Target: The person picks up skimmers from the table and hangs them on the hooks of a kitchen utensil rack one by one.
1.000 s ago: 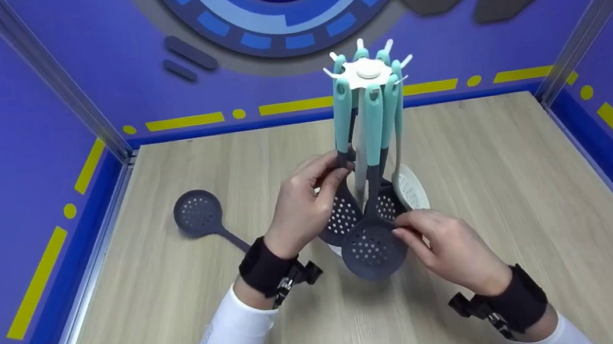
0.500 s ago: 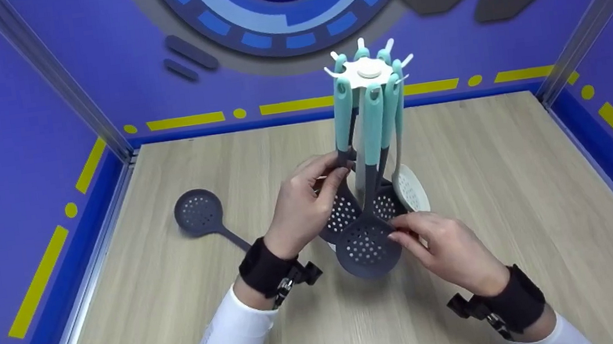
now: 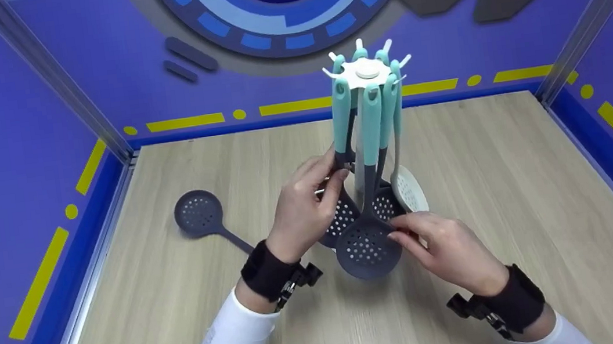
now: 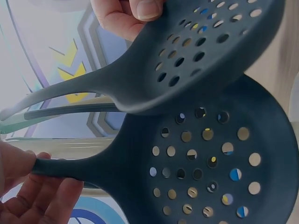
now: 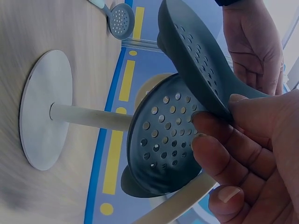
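Note:
A white rotating-type utensil rack point(image 3: 367, 69) holds several skimmers by their mint-green handles. My left hand point(image 3: 306, 204) pinches the dark stem of the left hanging skimmer point(image 3: 343, 217); in the left wrist view, thumb and fingers close on its neck point(image 4: 63, 168). With thumb and fingertips, my right hand point(image 3: 447, 245) pinches the rim of the front dark skimmer point(image 3: 367, 249). This front skimmer overlaps the left one in the head view. Behind them hang another dark skimmer point(image 3: 385, 204) and a white one point(image 3: 411, 189).
Left of the rack, a further dark skimmer point(image 3: 197, 213) lies on the wooden table point(image 3: 488, 173), its handle end hidden by my left arm. The rack's round white base point(image 5: 46, 112) and post point(image 5: 88, 115) show in the right wrist view. Blue printed walls point(image 3: 296, 91) enclose the table.
The front skimmer's head has swung slightly left, with my right hand following. My left hand stays at the left skimmer's stem, its fingers shifting only a little.

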{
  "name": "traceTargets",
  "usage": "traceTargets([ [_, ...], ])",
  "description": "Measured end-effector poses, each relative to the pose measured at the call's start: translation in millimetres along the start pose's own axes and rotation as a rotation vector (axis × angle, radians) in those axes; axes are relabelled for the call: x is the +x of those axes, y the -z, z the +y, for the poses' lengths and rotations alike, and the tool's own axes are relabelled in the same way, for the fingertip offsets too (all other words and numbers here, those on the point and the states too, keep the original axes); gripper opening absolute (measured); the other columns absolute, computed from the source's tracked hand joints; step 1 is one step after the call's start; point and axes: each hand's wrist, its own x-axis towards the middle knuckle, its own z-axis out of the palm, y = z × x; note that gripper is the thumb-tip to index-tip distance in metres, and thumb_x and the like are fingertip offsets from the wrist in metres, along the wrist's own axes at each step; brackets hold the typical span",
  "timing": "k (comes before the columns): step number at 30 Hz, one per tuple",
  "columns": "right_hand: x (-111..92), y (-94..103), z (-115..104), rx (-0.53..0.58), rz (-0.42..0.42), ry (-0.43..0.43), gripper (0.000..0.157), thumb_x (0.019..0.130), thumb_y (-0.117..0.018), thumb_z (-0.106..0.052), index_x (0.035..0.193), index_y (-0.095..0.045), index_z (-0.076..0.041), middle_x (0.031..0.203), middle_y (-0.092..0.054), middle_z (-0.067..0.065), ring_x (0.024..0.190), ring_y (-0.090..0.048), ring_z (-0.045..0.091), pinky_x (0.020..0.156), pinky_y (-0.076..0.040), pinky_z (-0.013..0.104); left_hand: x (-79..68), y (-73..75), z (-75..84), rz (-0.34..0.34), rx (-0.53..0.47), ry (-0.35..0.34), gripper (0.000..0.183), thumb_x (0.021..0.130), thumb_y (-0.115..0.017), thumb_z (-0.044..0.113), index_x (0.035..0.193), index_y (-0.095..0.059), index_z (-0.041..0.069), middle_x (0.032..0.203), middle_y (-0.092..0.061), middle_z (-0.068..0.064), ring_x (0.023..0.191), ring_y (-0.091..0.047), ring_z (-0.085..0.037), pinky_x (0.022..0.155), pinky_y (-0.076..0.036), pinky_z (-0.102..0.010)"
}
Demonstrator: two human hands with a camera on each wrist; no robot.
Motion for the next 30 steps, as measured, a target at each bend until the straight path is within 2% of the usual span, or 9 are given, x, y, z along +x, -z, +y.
traceTargets([
  [9, -1.0, 0.2, 0.5, 0.004, -0.010, 0.008, 0.017, 0.093, -0.080, -0.008, 0.109, -0.077, -0.013, 0.103, -0.078, -0.003, 0.093, -0.072, 0.004, 0.076, -0.058, 0.016, 0.4, 1.3, 3.1, 0.012, 0.036, -0.026, 0.043, 0.107, -0.061, 0.017, 0.148, -0.056, 0.002, 0.113, -0.073, -0.009, 0.098, -0.071, -0.011, 0.083, -0.059, -0.017],
  [16, -1.5, 1.1, -1.5, 0.003, -0.006, 0.012, 0.018, 0.091, -0.078, -0.004, 0.105, -0.074, -0.014, 0.097, -0.075, -0.006, 0.080, -0.064, -0.002, 0.068, -0.054, 0.013, -1.4, 2.7, 4.0, 0.019, 0.052, -0.036, 0.043, 0.107, -0.061, 0.016, 0.147, -0.057, -0.001, 0.109, -0.073, -0.008, 0.093, -0.069, -0.011, 0.080, -0.059, -0.018],
  [30, -2.2, 5.2, -2.3, -0.019, -0.015, 0.033, 0.019, 0.089, -0.074, -0.001, 0.101, -0.070, -0.016, 0.088, -0.066, -0.012, 0.077, -0.057, -0.003, 0.064, -0.048, 0.011, -6.9, 6.4, 6.8, 0.019, 0.051, 0.003, 0.044, 0.107, -0.061, 0.016, 0.149, -0.056, 0.004, 0.110, -0.072, -0.006, 0.088, -0.066, -0.009, 0.078, -0.059, -0.021],
])
